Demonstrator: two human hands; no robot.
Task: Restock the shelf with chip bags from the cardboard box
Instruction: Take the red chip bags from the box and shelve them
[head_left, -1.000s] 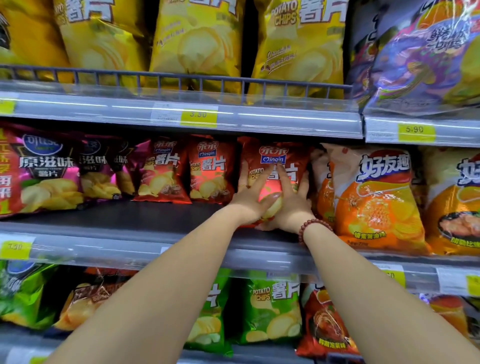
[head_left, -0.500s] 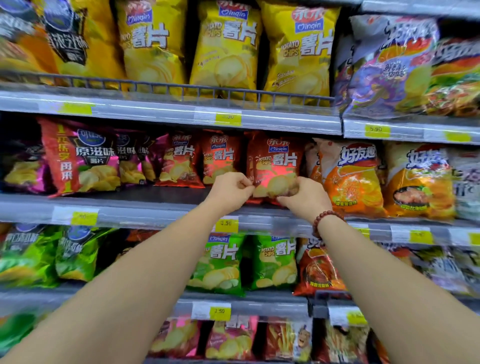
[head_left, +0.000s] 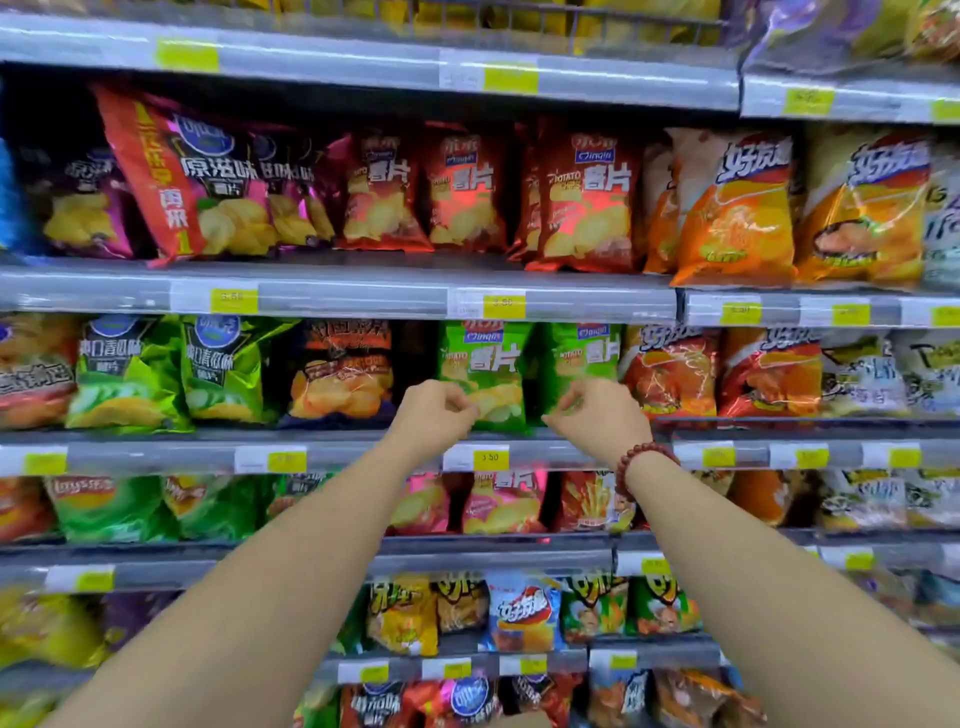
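I see a shop shelving wall (head_left: 332, 73) that fills the whole view, with several grey shelves one above the other, all packed with snack bags that stand upright and face outward. The shelf (head_left: 353, 299) that carries the red bags is the second from the top. On it the red chip bags (head_left: 467, 192) stand in a row. The front red chip bag (head_left: 587, 202) stands at the shelf edge, just beside an orange bag (head_left: 737, 208) on its right, and no hand touches it. One shelf lower stand two green chip bags (head_left: 485, 374), side by side.

Both bare arms reach forward to this lower level. My view shows the left hand (head_left: 434, 415) in front of the left green bag, its fingers curled in, with nothing between them. The right hand (head_left: 597, 418) is near the other green bag, its fingers also curled together and empty. The two hands are apart. A dark red bead bracelet (head_left: 641, 457) sits on the right wrist. Small yellow price labels (head_left: 504, 306) are fixed along every shelf edge; their numbers are mostly blurred.
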